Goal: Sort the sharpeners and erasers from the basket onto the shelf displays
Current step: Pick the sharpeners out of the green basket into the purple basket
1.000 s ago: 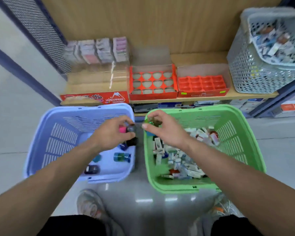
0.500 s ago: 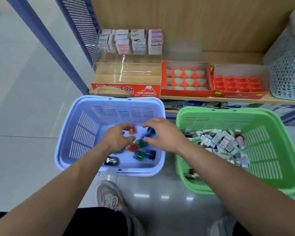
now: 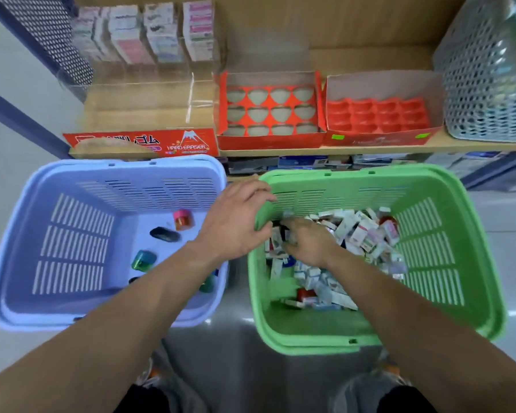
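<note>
Glossy grey floor tiles [image 3: 242, 338] fill the head view, and a wooden shelf [image 3: 370, 150] runs across the top. On the shelf, from left to right, stand a red eraser box [image 3: 140, 143] printed "HARD ERASER" with a clear plastic upper part, a red cut-out tray [image 3: 268, 141] with rows of rounded holes, a red moulded tray [image 3: 376, 114] with square pockets, and a grey mesh basket [image 3: 483, 84]. Stacks of small packs [image 3: 149, 34] stand at the back behind the eraser box.

Two baskets sit side by side on the floor just below the shelf edge. The blue basket [image 3: 42, 174] on the left holds a few loose sharpeners [image 3: 183, 219]: a pink one, a black one and a green one lie apart on its bottom, to the left of the left forearm. The green basket [image 3: 399, 171] on the right holds a heap of small wrapped erasers [image 3: 361, 231], piled mostly toward its far side.

The left hand [image 3: 236, 222] hovers palm down over the green basket's near-left corner, fingers loosely bent. Its palm side is hidden, so I cannot tell whether it holds anything. The right hand [image 3: 307, 242] is down inside the green basket, its curled fingers [image 3: 286, 231] buried in the left edge of the eraser heap, touching the packs. Whether it grips one cannot be told. The two hands are almost touching.
</note>
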`<state>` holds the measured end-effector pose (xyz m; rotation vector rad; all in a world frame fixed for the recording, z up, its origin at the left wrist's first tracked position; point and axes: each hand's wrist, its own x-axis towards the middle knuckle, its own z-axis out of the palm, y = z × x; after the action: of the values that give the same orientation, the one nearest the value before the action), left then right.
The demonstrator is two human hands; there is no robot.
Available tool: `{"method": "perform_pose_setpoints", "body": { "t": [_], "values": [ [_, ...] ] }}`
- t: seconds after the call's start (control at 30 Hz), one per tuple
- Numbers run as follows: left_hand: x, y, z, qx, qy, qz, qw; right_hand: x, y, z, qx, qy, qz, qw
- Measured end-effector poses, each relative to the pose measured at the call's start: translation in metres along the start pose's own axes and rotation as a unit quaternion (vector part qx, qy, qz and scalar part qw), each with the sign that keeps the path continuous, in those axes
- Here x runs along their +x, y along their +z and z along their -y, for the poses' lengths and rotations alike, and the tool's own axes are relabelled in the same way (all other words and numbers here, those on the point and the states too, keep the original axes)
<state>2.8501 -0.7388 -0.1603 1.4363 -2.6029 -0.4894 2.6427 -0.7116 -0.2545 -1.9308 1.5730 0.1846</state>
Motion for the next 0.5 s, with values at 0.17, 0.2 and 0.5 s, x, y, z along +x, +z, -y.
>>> {"method": "perform_pose_setpoints", "body": {
  "t": [0.17, 0.2, 0.5],
  "values": [
    [0.003, 0.011, 0.007, -0.011, 0.019, -0.010, 1.000, -0.016, 0.035, -0.013, -0.116, -0.057, 0.090, 0.987],
    [0.003, 0.012, 0.007, -0.017, 0.018, -0.015, 1.000, -0.023, 0.034, -0.015, -0.102, -0.064, 0.093, 0.988],
    [0.004, 0.014, 0.006, -0.044, 0.019, -0.047, 0.998, -0.001, 0.036, -0.024, -0.026, -0.018, -0.007, 0.999]
  ]
}}
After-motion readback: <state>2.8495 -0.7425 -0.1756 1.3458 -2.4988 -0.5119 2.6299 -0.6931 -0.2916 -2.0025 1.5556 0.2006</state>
